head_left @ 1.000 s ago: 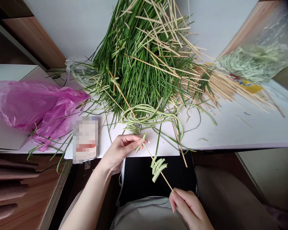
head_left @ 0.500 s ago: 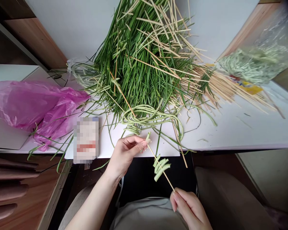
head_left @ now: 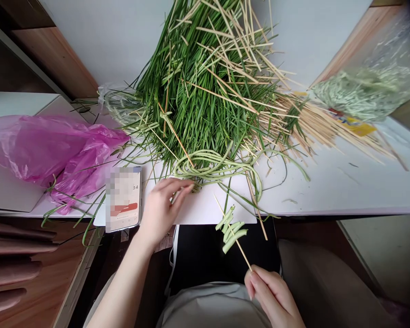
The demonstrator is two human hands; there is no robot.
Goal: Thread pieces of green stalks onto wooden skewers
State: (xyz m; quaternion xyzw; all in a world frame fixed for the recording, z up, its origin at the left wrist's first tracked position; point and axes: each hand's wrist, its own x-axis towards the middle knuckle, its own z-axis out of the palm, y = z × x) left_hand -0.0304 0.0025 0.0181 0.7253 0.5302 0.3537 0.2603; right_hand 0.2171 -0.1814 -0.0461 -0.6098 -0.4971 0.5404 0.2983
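Skewer (head_left: 244, 256), bamboo, held near lower end by R hand (head_left: 273, 296); thumb + fingers pressed together, grip pinching shaft. Shaft angled up twd far side, lower part over dark lap area, tip over tabletop, touching nothing. Pale green pieces (head_left: 231, 230) threaded on mid-shaft, several, in zigzag folds. L hand (head_left: 160, 209) well apart from skewer, palm down over tabletop, fingers loosely curved, fingertips (head_left: 190, 185) at lower edge of pale green coil (head_left: 205, 166), apparently touching. Pale strand seems to run under fingers; can't tell if pinched. Coil lies on white tabletop (head_left: 328, 191), against base of large pile of green stalks (head_left: 205, 100), loose skewers mixed in. More loose skewers (head_left: 328, 130) fan out to R of pile. Phone (head_left: 123, 198), screen blurred, lies just beside L hand. Pink plastic bag (head_left: 54, 155) further L, stalks draped over it. Clear plastic bag (head_left: 365, 89) w/ pale green strands at top R, yellow packet (head_left: 357, 128) at its lower edge.
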